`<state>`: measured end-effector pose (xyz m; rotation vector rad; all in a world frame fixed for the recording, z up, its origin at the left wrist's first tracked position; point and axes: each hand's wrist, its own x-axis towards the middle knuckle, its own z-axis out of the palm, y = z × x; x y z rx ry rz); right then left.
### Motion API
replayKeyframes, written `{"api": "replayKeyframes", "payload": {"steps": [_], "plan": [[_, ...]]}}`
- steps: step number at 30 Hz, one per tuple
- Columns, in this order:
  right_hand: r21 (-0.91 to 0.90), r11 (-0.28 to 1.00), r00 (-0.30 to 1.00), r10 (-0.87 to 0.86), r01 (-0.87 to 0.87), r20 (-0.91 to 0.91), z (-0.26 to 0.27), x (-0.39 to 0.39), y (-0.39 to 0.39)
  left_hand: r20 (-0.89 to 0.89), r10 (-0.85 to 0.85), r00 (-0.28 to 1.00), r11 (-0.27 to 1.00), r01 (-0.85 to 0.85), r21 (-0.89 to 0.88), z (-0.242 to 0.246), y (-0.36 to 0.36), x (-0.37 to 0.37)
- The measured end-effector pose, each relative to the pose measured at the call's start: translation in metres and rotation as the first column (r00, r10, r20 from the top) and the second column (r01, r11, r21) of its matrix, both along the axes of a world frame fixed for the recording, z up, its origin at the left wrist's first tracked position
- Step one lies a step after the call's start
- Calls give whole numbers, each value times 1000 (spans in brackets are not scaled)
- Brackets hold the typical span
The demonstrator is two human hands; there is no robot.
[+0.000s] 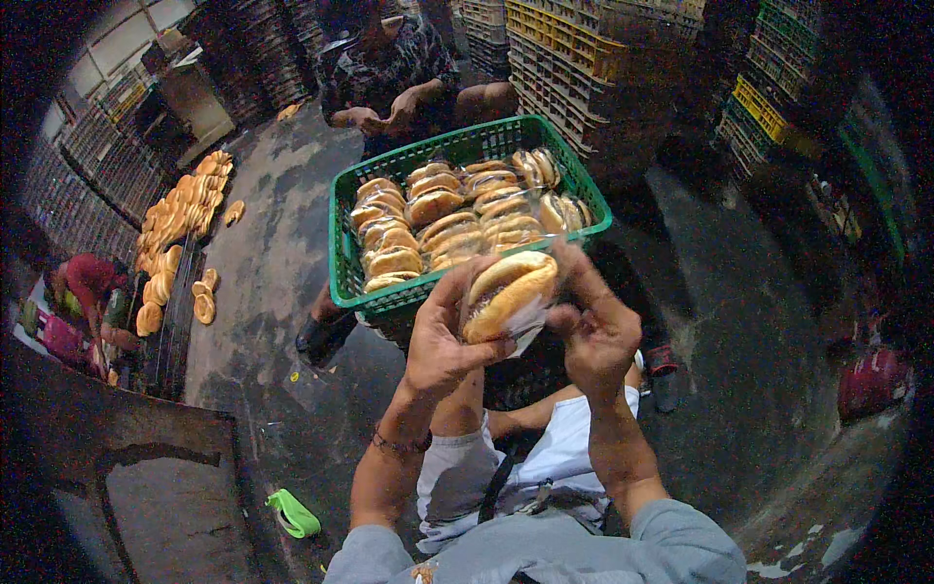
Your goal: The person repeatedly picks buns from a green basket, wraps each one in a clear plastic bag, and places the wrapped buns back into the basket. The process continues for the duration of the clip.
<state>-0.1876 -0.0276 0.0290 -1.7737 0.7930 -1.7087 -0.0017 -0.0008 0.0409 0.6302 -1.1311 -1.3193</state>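
My left hand point(445, 336) grips a filled bun point(511, 296) in a clear plastic bag, thumb below and fingers behind it. At the bag's right side is my right hand point(598, 328), blurred, with its fingers bent near the plastic; whether it pinches the bag I cannot tell. Just beyond both hands stands a green plastic crate point(339, 248) holding rows of bagged buns point(452, 233), most with a dark filling showing. The held bun overlaps the crate's near rim in the view.
A co-worker point(394, 80) sits beyond the crate. Many loose buns point(182, 204) lie in a heap at the left, near another person point(95, 292) bending down. Tall stacks of plastic crates point(562, 66) rise behind. A bright green object point(294, 513) lies on the floor, lower left.
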Motion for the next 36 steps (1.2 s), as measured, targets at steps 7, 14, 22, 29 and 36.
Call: {"api": "replayKeyframes", "payload": {"steps": [7, 14, 22, 29, 36], "plan": [[19, 997, 990, 81, -80, -113, 15, -9, 11, 152, -5, 988, 985, 31, -170, 1, 7, 0], [-103, 982, 936, 115, -157, -333, 30, -24, 12, 408, -135, 903, 937, 250, -244, 10, 1, 16], [169, 961, 914, 262, -218, -310, 27, -38, 5, -133, -110, 985, 980, 130, 153, -18, 9, -1], [302, 923, 862, 344, -238, -373, 31, -38, 11, 27, 19, 999, 963, -25, 270, -19, 13, -7], [80, 936, 828, 340, -342, -445, 24, -40, 7, 341, -70, 937, 970, -16, 243, -11, 12, 1]]}}
